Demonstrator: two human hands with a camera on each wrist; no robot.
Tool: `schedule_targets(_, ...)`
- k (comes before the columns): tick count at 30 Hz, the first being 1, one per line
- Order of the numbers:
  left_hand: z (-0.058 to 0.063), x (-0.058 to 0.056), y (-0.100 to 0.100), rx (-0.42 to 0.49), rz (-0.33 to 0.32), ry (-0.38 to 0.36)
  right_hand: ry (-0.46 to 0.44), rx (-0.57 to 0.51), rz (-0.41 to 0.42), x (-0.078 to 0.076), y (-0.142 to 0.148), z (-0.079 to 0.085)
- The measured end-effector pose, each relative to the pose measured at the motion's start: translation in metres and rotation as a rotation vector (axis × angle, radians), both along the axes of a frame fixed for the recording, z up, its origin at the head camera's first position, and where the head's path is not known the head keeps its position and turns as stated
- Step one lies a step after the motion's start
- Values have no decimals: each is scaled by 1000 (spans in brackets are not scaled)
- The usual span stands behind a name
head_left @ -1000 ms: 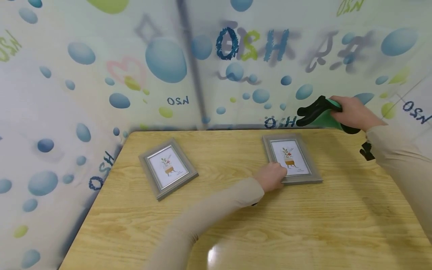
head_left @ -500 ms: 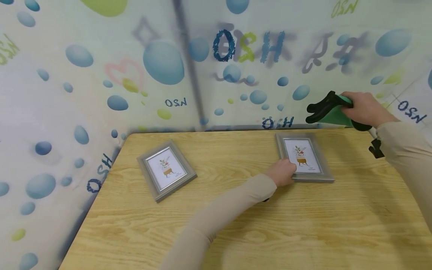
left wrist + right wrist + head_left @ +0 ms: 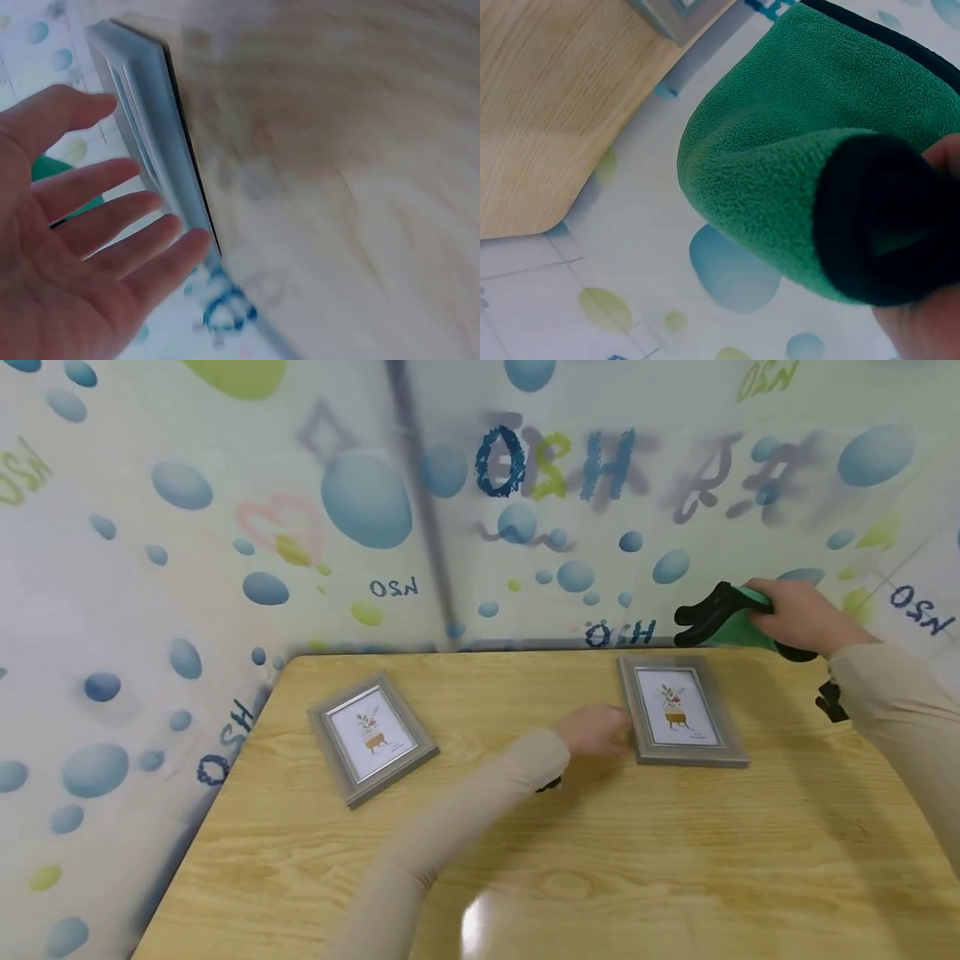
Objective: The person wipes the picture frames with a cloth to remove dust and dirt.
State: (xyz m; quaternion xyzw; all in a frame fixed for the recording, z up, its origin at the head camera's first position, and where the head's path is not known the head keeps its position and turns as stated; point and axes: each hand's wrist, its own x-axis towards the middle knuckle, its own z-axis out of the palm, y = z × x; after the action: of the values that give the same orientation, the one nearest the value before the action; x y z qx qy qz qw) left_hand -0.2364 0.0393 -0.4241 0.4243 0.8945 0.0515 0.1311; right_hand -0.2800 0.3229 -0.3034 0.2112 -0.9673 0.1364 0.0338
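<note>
In the head view, a grey picture frame (image 3: pixel 678 706) with a potted-plant print lies face up toward the back right of the table. My left hand (image 3: pixel 596 731) is just beside its left edge; whether they touch is unclear. In the left wrist view, this hand's fingers (image 3: pixel 120 221) are spread and fairly straight, with the frame's edge (image 3: pixel 150 97) behind them. My right hand (image 3: pixel 802 614) grips a green fleecy cloth (image 3: pixel 757 165) with black edging, held up above the table's back right. Part of that hand is out of the right wrist view.
A second, matching picture frame (image 3: pixel 372 735) lies turned at an angle on the left of the wooden table (image 3: pixel 525 860). Walls patterned with blue and green dots (image 3: pixel 367 497) stand close behind the table and along its left side.
The right-hand picture frame has shifted to the right. My left hand was over its lower left corner and has drawn back leftward off it. The cloth stays raised in my right hand.
</note>
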Motion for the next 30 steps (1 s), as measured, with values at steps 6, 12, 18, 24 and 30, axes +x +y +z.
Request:
schedule_targets(6,17,-1,-58,-122,78,-59,-30,-10,33,-2,-17,-7)
schedule_targets(12,36,1,-131,-103,184,31,3,-14,80,-5,-34,-10)
schedule_targets(18,50,7,-209,-66,331,115,7,-1,117,-3,-45,-10)
schedule_targets(24,53,27,-278,-22,567,113,14,-15,165,0,-59,-11)
schedule_targets(30,43,48,-332,-29,688,155,-5,-30,187,1,-71,-15)
